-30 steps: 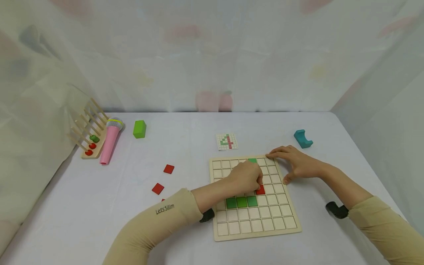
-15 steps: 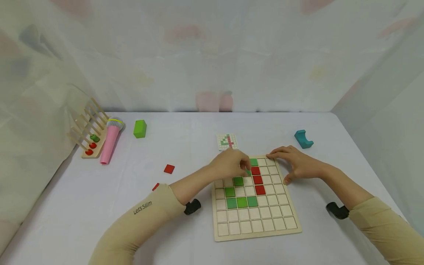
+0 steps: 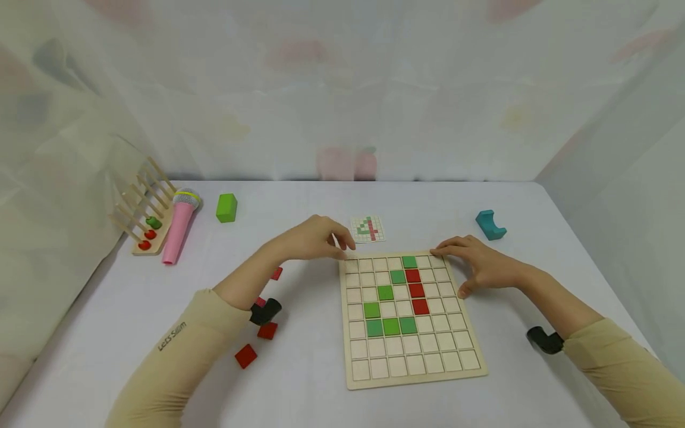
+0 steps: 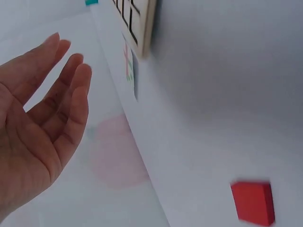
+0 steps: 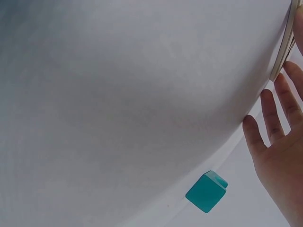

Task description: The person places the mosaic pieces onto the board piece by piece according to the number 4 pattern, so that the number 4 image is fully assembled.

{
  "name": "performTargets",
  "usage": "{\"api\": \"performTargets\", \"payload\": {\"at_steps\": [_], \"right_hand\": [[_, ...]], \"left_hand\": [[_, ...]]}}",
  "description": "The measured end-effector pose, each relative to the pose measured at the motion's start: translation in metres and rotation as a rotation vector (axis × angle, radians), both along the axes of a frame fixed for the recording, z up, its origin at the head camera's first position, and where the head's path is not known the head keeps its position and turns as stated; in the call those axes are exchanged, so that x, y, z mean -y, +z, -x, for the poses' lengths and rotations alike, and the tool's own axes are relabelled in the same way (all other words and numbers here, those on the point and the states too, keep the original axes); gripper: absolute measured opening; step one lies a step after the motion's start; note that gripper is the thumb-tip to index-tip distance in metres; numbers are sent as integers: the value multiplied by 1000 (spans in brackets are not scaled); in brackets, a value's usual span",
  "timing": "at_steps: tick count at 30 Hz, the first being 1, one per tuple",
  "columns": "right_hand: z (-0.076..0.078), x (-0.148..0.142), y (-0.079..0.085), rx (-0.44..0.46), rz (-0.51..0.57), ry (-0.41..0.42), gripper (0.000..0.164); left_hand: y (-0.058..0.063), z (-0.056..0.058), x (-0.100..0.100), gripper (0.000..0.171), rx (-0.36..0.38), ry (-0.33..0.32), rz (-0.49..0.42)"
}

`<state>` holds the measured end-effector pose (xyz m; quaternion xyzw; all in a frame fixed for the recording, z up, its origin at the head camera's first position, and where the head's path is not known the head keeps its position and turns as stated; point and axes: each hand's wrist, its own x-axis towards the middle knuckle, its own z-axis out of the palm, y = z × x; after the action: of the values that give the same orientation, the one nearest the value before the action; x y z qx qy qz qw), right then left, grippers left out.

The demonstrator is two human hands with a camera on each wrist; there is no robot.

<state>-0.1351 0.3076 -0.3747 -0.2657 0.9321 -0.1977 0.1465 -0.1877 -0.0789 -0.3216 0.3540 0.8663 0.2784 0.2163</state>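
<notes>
A wooden grid board [image 3: 397, 368] lies flat on the table. It carries red tiles [image 3: 416, 290] in a short column and several green tiles [image 3: 391, 327] in a diagonal and a row. By the board's far left corner hovers my left hand [image 3: 313, 239], fingers loosely bent. The left wrist view shows nothing between its fingers. My right hand [image 3: 481, 266] rests at the board's right edge, thumb and fingertips spread and touching it. Loose red tiles [image 3: 246, 356] lie left of the board, some partly hidden by my left arm.
A small pattern card [image 3: 368, 229] lies behind the board. To the far left are a pegged wooden stand [image 3: 155, 235], a pink toy microphone [image 3: 178, 232] and a green block [image 3: 226, 208]. A teal curved block [image 3: 489, 225] sits beyond my right hand.
My left hand has moved from over the red tile column leftward and back, off the board's tiles, uncovering the red and green ones. My right hand stays at the board's edge.
</notes>
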Motion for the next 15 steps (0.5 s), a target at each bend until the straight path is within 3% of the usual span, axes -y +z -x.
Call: {"api": "performTargets", "payload": {"at_steps": [8,15], "right_hand": [[0,-1,0,4,1,-2,94],[0,0,0,6,-1,-1,95]], "left_hand": [[-10,14,51,18,47,8,63],[-24,16,89,35,77,-3,69]]}}
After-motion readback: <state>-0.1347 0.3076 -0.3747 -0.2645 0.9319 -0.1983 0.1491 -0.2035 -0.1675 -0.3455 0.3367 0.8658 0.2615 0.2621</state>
